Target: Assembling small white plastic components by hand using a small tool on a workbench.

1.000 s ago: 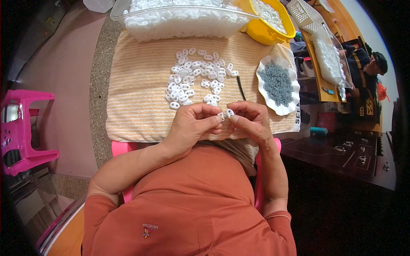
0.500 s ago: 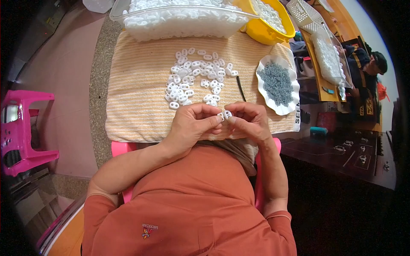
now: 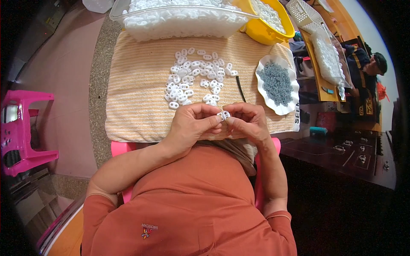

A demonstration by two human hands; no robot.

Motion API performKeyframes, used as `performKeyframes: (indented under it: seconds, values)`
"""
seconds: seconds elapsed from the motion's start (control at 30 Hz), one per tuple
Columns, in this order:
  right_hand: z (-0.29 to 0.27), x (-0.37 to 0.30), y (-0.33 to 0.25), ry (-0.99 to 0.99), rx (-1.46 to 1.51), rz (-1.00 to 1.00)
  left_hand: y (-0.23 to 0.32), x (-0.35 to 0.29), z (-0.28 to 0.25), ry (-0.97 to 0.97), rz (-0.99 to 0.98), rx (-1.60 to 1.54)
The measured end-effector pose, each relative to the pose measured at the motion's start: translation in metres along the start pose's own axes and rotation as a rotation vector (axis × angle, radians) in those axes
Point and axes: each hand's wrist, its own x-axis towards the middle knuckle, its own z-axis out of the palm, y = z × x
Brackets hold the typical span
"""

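Pinched between the fingertips of my left hand [image 3: 192, 123] and my right hand [image 3: 252, 121] are small white two-holed plastic pieces [image 3: 224, 114], brought against each other near the towel's front edge. My fingers partly cover them, so how they are joined cannot be seen. Just beyond lies a loose spread of similar white pieces [image 3: 188, 80] on the striped towel [image 3: 141, 85]. A thin black stick [image 3: 241, 88] rests to the right of that spread. Farther right, a white scalloped dish [image 3: 279, 111] holds many small grey cylindrical bits [image 3: 276, 83].
A clear bin [image 3: 183, 32] heaped with white pieces stands at the far edge, beside a yellow basin [image 3: 269, 38]. Another person [image 3: 367, 64] sits at the right near a second clear bin [image 3: 326, 59]. A pink stool [image 3: 30, 128] stands on the left.
The piece in my right fingers has shifted slightly left and now sits against the one in my left fingers. Both hands otherwise stay in nearly the same place.
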Motion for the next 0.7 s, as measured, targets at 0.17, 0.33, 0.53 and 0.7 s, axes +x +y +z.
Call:
performKeyframes:
  seconds: [0.17, 0.33, 0.53, 0.7]
  values:
    - [0.0039, -0.0008, -0.0024, -0.003, 0.067, 0.003, -0.0011, 0.0004, -0.0012, -0.017, 0.009, 0.011]
    - [0.0047, 0.0001, -0.0015, -0.003, 0.043, -0.025, -0.002, 0.0005, -0.0015, -0.015, 0.018, 0.014]
    - [0.0061, -0.0009, -0.0026, -0.003, 0.08, -0.016, 0.0001, -0.0005, -0.0007, -0.021, 0.01, -0.019]
    - [0.0047, -0.0008, 0.0002, -0.014, 0.089, -0.024, -0.0006, -0.0002, -0.0016, -0.019, 0.009, -0.02]
